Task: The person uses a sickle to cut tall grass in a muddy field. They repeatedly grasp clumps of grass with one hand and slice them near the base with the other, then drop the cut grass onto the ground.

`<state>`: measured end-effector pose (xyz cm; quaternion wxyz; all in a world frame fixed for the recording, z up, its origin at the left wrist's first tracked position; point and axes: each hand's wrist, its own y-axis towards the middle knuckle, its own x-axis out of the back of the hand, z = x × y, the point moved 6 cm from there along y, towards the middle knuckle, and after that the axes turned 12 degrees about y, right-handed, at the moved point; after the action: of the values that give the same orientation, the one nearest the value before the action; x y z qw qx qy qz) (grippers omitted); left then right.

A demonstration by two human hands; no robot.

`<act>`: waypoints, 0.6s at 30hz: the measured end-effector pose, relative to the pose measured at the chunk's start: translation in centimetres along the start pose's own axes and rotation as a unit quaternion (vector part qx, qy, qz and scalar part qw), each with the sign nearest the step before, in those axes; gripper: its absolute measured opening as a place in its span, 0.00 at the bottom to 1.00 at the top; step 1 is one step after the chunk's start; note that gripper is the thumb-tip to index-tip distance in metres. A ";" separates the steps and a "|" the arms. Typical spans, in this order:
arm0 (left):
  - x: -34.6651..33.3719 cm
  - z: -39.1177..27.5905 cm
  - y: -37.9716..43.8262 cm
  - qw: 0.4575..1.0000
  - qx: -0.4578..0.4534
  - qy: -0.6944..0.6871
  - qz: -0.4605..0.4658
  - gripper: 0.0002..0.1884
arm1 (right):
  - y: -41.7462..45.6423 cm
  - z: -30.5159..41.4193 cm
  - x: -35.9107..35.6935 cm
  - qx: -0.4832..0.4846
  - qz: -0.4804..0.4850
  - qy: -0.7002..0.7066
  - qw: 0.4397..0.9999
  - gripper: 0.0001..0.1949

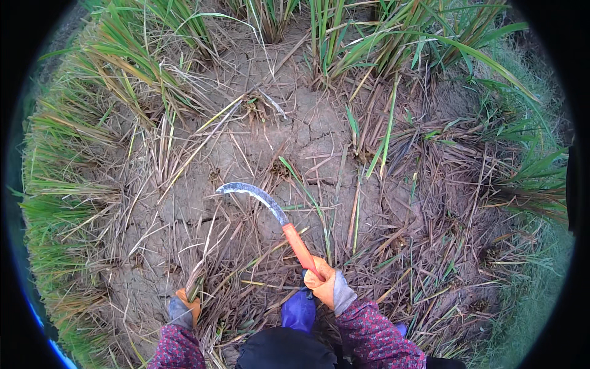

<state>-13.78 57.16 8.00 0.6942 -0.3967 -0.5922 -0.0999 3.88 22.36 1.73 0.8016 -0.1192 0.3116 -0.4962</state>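
Observation:
In an orange and grey work glove, my right hand (328, 287) grips the orange handle (299, 246) of a sickle. Its curved metal blade (258, 193) points up and to the left, above the bare soil. My left hand (185, 306), gloved alike, is closed around a small bundle of cut stalks (195, 281) low on the left. The far end of that bundle lies over the hand and is partly hidden by it. A purple boot (298, 311) shows between my two hands.
Standing clumps of rice-like grass rise on the left (69, 193) and across the top (382, 41). Dry straw (442, 184) is strewn over cracked brown soil (313, 115), thickest on the right. Short cut stubble (279, 170) sticks up near the blade.

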 end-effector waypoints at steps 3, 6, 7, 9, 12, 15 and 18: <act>-2.6 9.8 -4.8 0.988 0.101 0.072 0.091 0.34 | 1.2 4.1 2.8 0.027 0.048 -0.103 0.993 0.23; 0.1 4.7 -6.3 0.978 -0.001 0.178 0.109 0.48 | -1.2 8.4 9.1 -0.028 0.035 -0.200 0.979 0.22; -0.1 5.8 -5.4 0.980 0.009 0.176 0.093 0.46 | -1.8 9.9 10.8 -0.018 0.036 -0.214 0.976 0.21; 1.3 3.8 -4.3 0.984 -0.016 0.175 0.033 0.42 | -4.5 13.4 13.7 -0.030 0.010 -0.237 0.971 0.20; 4.0 -5.3 -2.1 0.986 -0.117 0.105 -0.053 0.37 | -10.6 17.6 18.5 -0.021 -0.098 -0.214 0.972 0.19; 3.0 -14.3 -0.3 0.965 -0.257 -0.036 -0.043 0.31 | -19.4 18.8 22.3 -0.009 -0.270 -0.158 0.950 0.18; 6.0 -21.9 -1.8 0.936 -0.342 0.041 -0.072 0.24 | -25.3 16.0 24.4 0.050 -0.375 -0.084 0.922 0.17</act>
<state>3.01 43.29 14.54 0.5309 -0.5625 -0.5202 -0.3620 3.17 -12.90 17.47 0.5849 -0.2287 0.1504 -0.7635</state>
